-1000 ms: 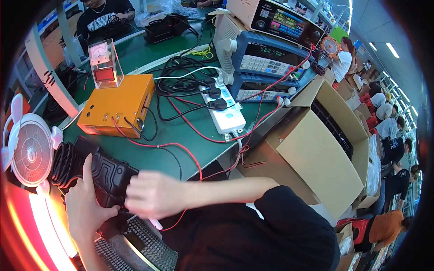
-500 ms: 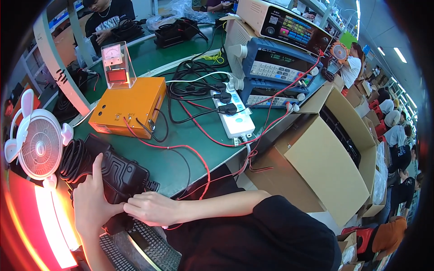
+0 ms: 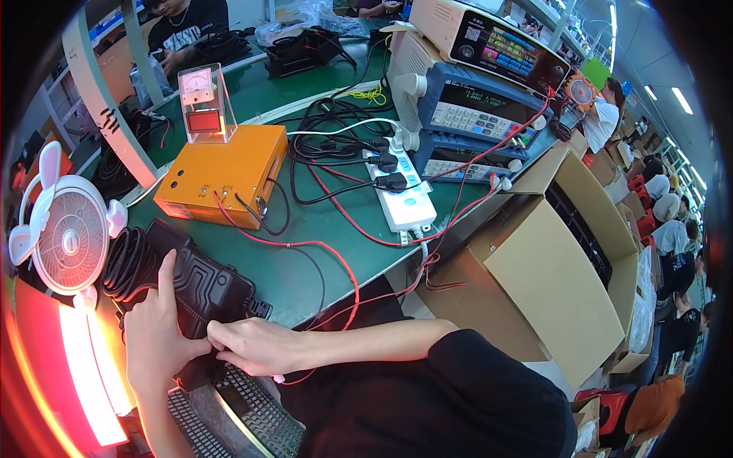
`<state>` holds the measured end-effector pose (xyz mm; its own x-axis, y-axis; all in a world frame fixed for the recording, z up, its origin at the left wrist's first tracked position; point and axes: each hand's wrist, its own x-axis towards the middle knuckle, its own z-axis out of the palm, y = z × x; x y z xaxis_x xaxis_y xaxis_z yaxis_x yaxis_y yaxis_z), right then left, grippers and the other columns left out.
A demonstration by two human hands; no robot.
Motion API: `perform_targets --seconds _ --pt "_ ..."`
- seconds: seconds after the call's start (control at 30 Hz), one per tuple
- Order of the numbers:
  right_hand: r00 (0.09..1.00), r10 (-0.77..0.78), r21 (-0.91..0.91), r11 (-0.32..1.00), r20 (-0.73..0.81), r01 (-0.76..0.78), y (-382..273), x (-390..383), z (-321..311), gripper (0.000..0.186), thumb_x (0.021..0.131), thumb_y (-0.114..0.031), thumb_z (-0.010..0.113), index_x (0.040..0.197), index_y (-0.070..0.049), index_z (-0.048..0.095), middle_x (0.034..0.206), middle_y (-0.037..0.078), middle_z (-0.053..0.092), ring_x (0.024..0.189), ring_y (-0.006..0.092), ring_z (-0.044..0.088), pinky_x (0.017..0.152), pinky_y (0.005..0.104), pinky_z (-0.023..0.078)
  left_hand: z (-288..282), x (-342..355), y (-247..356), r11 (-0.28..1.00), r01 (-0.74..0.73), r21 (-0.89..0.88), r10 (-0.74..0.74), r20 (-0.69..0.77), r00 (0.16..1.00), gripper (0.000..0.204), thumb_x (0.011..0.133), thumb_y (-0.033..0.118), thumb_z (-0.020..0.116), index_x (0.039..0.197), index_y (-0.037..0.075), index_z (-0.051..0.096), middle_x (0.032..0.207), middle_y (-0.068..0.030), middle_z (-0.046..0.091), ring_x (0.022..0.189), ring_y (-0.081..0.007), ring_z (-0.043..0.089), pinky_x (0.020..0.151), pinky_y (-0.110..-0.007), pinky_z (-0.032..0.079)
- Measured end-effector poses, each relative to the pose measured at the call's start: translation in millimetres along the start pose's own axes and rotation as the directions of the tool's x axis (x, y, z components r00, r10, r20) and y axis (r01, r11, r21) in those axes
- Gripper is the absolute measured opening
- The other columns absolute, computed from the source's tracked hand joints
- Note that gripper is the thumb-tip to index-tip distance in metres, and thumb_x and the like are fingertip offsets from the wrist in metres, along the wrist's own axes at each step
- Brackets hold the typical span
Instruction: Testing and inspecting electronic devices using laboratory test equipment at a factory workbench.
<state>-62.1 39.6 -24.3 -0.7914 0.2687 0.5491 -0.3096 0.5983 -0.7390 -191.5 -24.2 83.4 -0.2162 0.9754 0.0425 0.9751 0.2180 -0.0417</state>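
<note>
A bulky black power adapter [image 3: 210, 286] with a ridged case lies at the bench's near left edge, a coiled black cable [image 3: 130, 263] beside it. My left hand [image 3: 156, 332] grips the adapter's near side, index finger stretched along the case and thumb pointing right. Touching that thumb is my right hand [image 3: 252, 345], its fingers pinched together at the adapter's near end; what they hold is hidden. A thin red wire with a pale tip [image 3: 279, 378] shows under the right wrist.
An orange box [image 3: 221, 179] with wired leads carries a meter [image 3: 202, 103]. Right of it are a white power strip [image 3: 401, 195] and stacked bench instruments [image 3: 481, 107]. A pink-white fan [image 3: 72, 233] and glowing lamp [image 3: 95, 374] stand left; an open carton [image 3: 550, 282] stands right.
My right hand has shifted slightly left and its fingers have turned a little at the adapter's end. The left hand keeps its grip. The whole view has shifted slightly.
</note>
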Motion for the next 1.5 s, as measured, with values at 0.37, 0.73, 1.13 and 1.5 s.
perform_targets --seconds 0.37,0.73,1.13,1.5 --pt "0.993 0.112 0.333 0.938 -0.029 -0.096 -19.4 -2.3 -19.2 0.024 0.08 -0.004 0.061 0.082 -0.002 0.037 0.066 0.011 0.052 0.057 0.028 0.055 0.047 0.0343 0.041 0.1 5.9 6.1 1.0 -0.015 -0.01 0.016 0.006 1.0 0.115 0.04 0.027 0.082 0.136 0.008 0.024 0.072 -0.0168 0.055 0.065 -0.0333 0.059 0.057 -0.042 0.047" --pt "0.753 0.131 -0.122 0.99 0.645 -0.068 -41.8 15.5 -153.5 0.034 0.085 -0.023 0.056 0.112 -0.002 0.052 0.106 0.015 0.059 0.093 0.0332 0.058 0.079 0.0382 0.047 9.5 -11.2 8.8 0.999 0.054 -0.01 -0.054 -0.058 0.997 0.109 0.05 0.019 0.08 0.139 0.011 0.017 0.084 -0.0172 0.053 0.077 -0.0351 0.058 0.07 -0.042 0.048" --pt "0.645 0.079 -0.463 0.762 0.76 0.452 27.2 212.1 -24.4 0.046 0.064 -0.036 0.072 0.088 0.001 0.061 0.082 0.017 0.061 0.09 0.0295 0.057 0.081 0.039 0.043 37.9 -45.0 13.5 0.99 -0.042 -0.135 -0.005 -0.328 0.945 0.08 0.067 0.018 0.07 0.132 0.007 0.025 0.126 -0.0267 0.036 0.117 -0.0375 0.038 0.095 -0.054 0.03" --pt "0.99 0.062 0.15 0.988 -0.128 -0.042 51.2 150.5 -143.2 0.034 0.075 -0.018 0.069 0.101 0.002 0.06 0.074 0.001 0.059 0.059 0.0057 0.051 0.054 0.0207 0.042 -9.6 -36.2 -5.0 0.929 0.099 -0.357 -0.139 -0.087 0.986 0.083 0.065 0.03 0.074 0.13 0.003 0.03 0.113 -0.0199 0.052 0.103 -0.0324 0.052 0.088 -0.042 0.039"
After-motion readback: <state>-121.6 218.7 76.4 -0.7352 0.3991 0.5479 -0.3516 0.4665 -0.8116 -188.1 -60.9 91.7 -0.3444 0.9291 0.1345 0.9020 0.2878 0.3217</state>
